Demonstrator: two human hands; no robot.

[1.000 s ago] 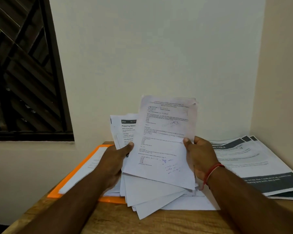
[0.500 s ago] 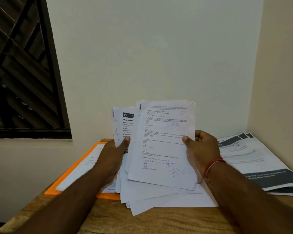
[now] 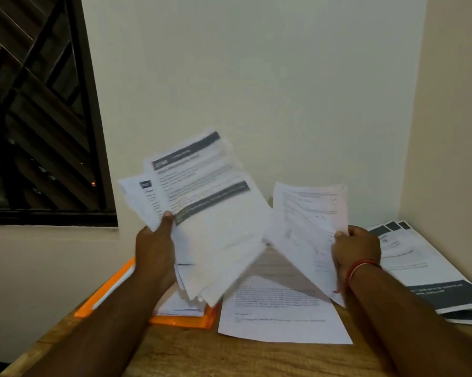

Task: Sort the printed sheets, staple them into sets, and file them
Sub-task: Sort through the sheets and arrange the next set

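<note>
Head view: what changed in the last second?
The right hand, still pinching the white printed sheet, has pulled it rightward off the fanned stack of white sheets, which the left hand keeps gripping. A flat text sheet on the wooden table is now uncovered. Orange plastic folder and grey-banded pile stayed put.
</note>
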